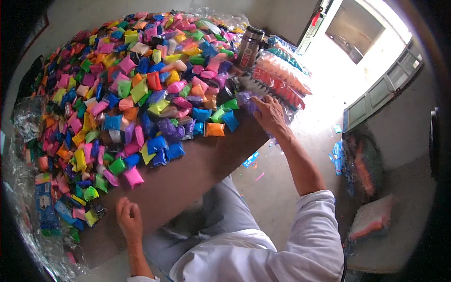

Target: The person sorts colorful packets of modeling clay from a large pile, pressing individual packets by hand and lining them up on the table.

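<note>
My right hand (271,114) reaches to the far right end of the table, fingers bent down onto a crinkled purple plastic packet (246,101). Its fingertips are partly hidden against the plastic. Just beyond it lie stacked clear bags of red and white pieces (281,89). My left hand (129,218) rests by the table's near edge, fingers curled in, with nothing visible in them. A big heap of small coloured packets (141,89) covers much of the brown table (188,174). Closest to my left hand are a pink packet (134,177) and a light green packet (91,193).
A steel flask (249,48) stands at the heap's right side. Clear plastic wrap (28,117) hangs along the left edge. Blue scraps (337,157) litter the floor near an open door (376,96). A pink-and-white bundle (371,218) lies at the lower right.
</note>
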`<state>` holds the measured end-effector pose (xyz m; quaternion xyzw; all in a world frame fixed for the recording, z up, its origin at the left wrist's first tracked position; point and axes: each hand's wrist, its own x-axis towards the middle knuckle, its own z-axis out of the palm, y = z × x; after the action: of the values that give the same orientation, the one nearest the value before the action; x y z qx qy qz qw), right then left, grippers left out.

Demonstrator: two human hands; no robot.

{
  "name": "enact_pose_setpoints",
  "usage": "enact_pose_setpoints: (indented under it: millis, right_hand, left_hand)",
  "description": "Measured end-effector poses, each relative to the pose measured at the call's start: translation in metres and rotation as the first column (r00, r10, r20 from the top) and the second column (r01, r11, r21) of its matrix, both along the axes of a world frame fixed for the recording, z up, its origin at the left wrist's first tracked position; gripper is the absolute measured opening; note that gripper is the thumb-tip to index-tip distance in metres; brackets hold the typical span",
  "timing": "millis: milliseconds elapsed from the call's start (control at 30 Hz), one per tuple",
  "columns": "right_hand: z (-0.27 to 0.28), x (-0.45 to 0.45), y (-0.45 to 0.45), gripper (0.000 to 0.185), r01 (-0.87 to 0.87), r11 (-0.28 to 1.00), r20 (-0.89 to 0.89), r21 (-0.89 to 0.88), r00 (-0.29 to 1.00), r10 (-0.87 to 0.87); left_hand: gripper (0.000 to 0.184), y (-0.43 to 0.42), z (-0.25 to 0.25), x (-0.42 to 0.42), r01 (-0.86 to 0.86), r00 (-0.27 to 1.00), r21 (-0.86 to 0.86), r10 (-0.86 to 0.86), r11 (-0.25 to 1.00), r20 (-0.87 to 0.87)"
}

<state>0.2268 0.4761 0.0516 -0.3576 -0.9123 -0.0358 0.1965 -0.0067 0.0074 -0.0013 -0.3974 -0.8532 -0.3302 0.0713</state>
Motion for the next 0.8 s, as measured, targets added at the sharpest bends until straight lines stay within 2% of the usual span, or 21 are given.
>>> enact_pose_setpoints:
  millis: [100, 167, 300, 400, 500, 567, 600, 667, 700, 733, 767, 800]
  right_hand:
    - [-0.002, -0.005, 0.010, 0.048, -0.047, 0.998, 0.039, 0.047, 0.998, 0.045]
    - [0.000, -0.010, 0.013, 0.056, -0.051, 0.999, 0.117, 0.014, 0.992, 0.049]
    - [-0.014, -0.015, 0.034, 0.050, -0.116, 0.987, 0.087, 0.114, 0.991, 0.106]
    - [-0.011, -0.017, 0.035, 0.051, -0.127, 0.985, 0.097, 0.113, 0.988, 0.116]
    - [0.008, -0.010, 0.023, 0.058, -0.092, 0.996, 0.143, 0.019, 0.986, 0.088]
    - [0.014, 0.005, 0.023, 0.054, -0.183, 0.980, -0.014, -0.075, 0.983, 0.182]
    - [0.009, 0.014, 0.035, 0.054, -0.179, 0.981, -0.005, -0.081, 0.984, 0.179]
    - [-0.006, 0.029, 0.067, 0.045, -0.320, 0.907, -0.463, -0.275, 0.871, 0.167]
    - [0.025, 0.036, 0.049, 0.041, -0.294, 0.828, -0.506, -0.477, 0.862, 0.014]
    - [0.030, 0.045, 0.051, 0.042, -0.301, 0.786, -0.577, -0.540, 0.812, -0.085]
    - [0.035, 0.057, 0.056, 0.043, -0.318, 0.741, -0.635, -0.591, 0.750, -0.185]
    - [0.041, 0.066, 0.051, 0.045, -0.268, 0.817, -0.685, -0.511, 0.701, -0.199]
  left_hand:
    - [0.013, 0.000, -0.002, -0.002, 0.014, 1.000, -0.012, -0.014, 1.000, 0.000]
    - [0.013, 0.000, -0.003, 0.000, 0.001, 1.000, -0.012, -0.001, 1.000, -0.004]
    - [0.012, 0.001, -0.004, 0.002, -0.023, 0.999, -0.020, 0.023, 1.000, -0.036]
    - [0.011, -0.001, -0.009, 0.001, -0.016, 0.997, -0.016, 0.015, 1.000, -0.080]
    - [0.011, -0.003, -0.010, -0.004, 0.003, 0.993, -0.034, -0.007, 0.999, -0.118]
    - [0.011, -0.003, -0.010, -0.003, -0.013, 0.993, -0.018, 0.011, 1.000, -0.114]
    - [0.011, -0.003, -0.012, 0.000, -0.025, 0.994, -0.011, 0.024, 1.000, -0.102]
    - [0.011, -0.001, -0.009, 0.001, -0.018, 0.997, 0.000, 0.018, 1.000, -0.078]
    - [0.010, -0.001, -0.008, 0.002, -0.015, 0.998, 0.016, 0.017, 1.000, -0.066]
    - [0.010, -0.001, -0.007, 0.002, -0.007, 0.998, 0.014, 0.008, 1.000, -0.060]
    - [0.010, 0.000, -0.007, 0.002, -0.009, 0.998, 0.021, 0.010, 1.000, -0.061]
    - [0.009, -0.001, -0.006, 0.002, -0.010, 0.998, 0.026, 0.012, 1.000, -0.063]
